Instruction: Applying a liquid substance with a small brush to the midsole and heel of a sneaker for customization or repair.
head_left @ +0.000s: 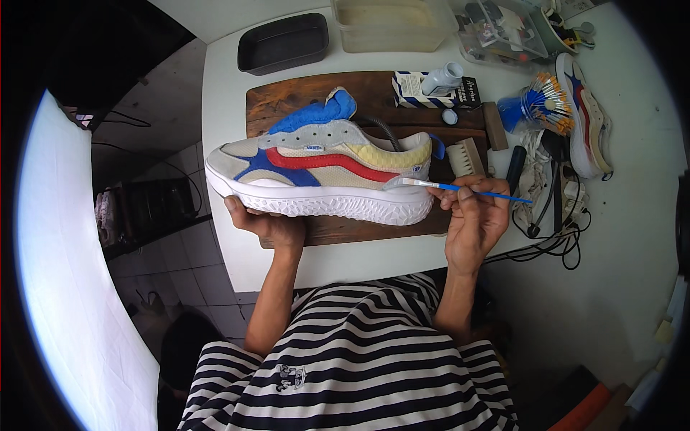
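A sneaker (338, 169) in beige, blue, red and pale yellow, with a thick white textured sole, is held sideways over a dark wooden board, its toe to the left. My left hand (267, 228) grips it from below near the front of the sole, thumb on the sole's side. In my right hand (474, 223) is a thin paintbrush (496, 195) with a blue handle, pinched between thumb and fingers. Its pale bristles touch or nearly touch the grey panel by the heel. The sneaker has no laces, and its blue tongue stands up.
Behind lie the wooden board (280, 97), a black tray (282, 43), a clear tub (392, 27) and an uncapped bottle (443, 77). To the right are a scrub brush (466, 158), a blue cup of brushes (512, 113), black cables (568, 244) and another sneaker (583, 118).
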Action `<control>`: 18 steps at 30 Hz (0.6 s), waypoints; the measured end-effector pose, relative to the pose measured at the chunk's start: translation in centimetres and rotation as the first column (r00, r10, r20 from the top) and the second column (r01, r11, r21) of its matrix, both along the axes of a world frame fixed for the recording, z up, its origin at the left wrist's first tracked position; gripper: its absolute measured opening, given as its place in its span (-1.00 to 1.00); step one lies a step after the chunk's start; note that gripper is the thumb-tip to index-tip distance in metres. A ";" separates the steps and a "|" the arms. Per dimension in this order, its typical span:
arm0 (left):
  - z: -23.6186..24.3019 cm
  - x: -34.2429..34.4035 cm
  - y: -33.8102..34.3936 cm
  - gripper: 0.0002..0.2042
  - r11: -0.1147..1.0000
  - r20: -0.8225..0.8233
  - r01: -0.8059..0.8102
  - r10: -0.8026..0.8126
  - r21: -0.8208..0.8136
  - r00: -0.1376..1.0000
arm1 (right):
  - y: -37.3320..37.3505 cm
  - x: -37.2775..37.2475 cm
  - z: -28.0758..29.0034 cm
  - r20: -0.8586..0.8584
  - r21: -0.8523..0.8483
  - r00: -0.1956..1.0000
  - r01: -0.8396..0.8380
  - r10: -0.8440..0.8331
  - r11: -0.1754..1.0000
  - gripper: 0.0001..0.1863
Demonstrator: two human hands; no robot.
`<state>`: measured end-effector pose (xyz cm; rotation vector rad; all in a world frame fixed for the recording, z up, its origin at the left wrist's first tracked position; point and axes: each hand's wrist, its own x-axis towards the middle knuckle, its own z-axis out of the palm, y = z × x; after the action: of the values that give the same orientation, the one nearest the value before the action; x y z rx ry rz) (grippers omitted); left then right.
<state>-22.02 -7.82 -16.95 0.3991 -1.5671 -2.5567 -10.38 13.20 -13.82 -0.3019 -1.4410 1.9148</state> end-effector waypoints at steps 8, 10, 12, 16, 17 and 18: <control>-0.2 0.0 -0.2 -0.17 0.999 0.019 0.023 -0.023 0.028 1.000 | -0.4 -0.3 0.9 0.028 0.052 0.999 -0.036 0.035 0.998 -0.81; -0.4 0.0 -0.3 -0.17 0.999 0.015 0.027 -0.027 0.022 1.000 | -0.4 -0.4 0.8 0.019 0.087 0.999 -0.051 0.049 0.995 -0.80; -0.3 0.0 -0.3 -0.17 0.999 0.011 0.030 -0.030 0.017 0.999 | -0.4 -0.3 0.7 0.022 0.085 0.999 -0.040 0.038 0.996 -0.80; -0.1 0.0 -0.2 -0.16 0.999 0.017 0.035 -0.035 0.023 0.999 | 0.2 0.0 0.1 0.022 0.080 1.000 -0.017 0.015 0.997 -0.80; -0.1 0.0 -0.2 -0.16 0.999 0.017 0.033 -0.034 0.025 0.999 | 0.2 -0.1 0.2 0.022 0.080 1.000 -0.016 0.015 0.997 -0.80; -0.1 0.0 -0.2 -0.16 0.999 0.017 0.034 -0.034 0.025 0.999 | 0.1 -0.1 0.3 0.013 0.067 1.000 -0.007 0.006 0.998 -0.80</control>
<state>-21.99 -8.02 -17.02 0.4019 -1.5636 -2.6070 -10.48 13.35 -13.50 -0.2784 -1.5125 1.8687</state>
